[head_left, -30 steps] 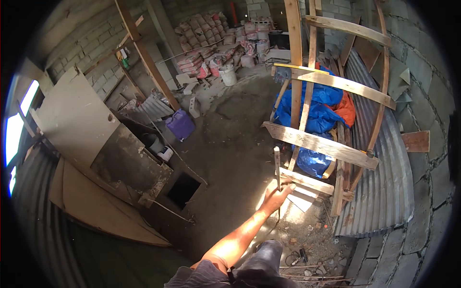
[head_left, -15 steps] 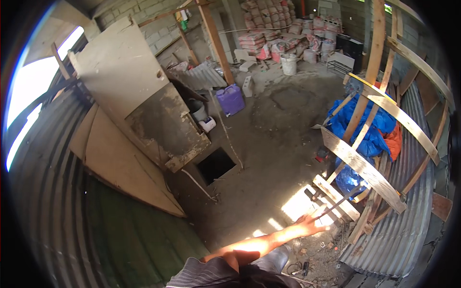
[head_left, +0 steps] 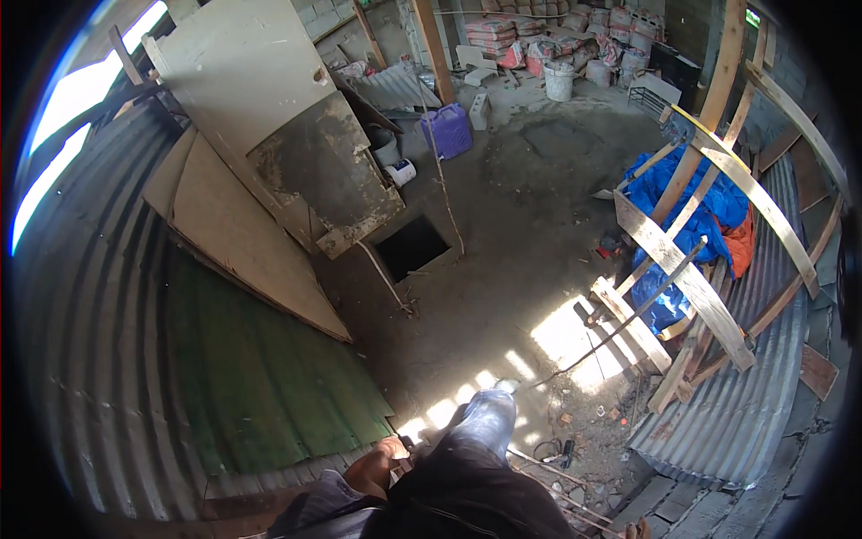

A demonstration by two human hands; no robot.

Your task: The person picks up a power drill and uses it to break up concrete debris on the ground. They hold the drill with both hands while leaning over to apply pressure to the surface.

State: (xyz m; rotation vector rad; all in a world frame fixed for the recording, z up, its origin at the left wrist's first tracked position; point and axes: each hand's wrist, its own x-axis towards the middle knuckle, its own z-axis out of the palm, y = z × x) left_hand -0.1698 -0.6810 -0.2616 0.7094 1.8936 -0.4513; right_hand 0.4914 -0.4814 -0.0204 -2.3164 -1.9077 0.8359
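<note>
My left hand (head_left: 391, 447) is low, beside the near edge of the green corrugated sheet (head_left: 260, 359). Its fingers look curled, and what they hold, if anything, is too small to name. Of my right hand (head_left: 638, 530) just the fingertips show at the lower edge, near the ends of some thin rods (head_left: 566, 496); its grip is hidden. A long dark stick (head_left: 620, 331) slants from the ground up against a wooden plank (head_left: 687, 283), with neither hand on it. My leg (head_left: 485, 422) stretches forward between the hands.
A square dark hole (head_left: 411, 249) opens in the floor ahead. Boards (head_left: 242, 234) lean at left. At right stand a wooden frame (head_left: 763, 202), a blue tarp (head_left: 669, 193) and corrugated metal (head_left: 718, 449). A purple jug (head_left: 447, 131), a white bucket (head_left: 558, 83) and stacked sacks (head_left: 494, 36) are farther off.
My left arm has drawn back from the right to the lower left, letting go of the dark stick. My leg has come forward. Right fingertips have appeared at the lower edge.
</note>
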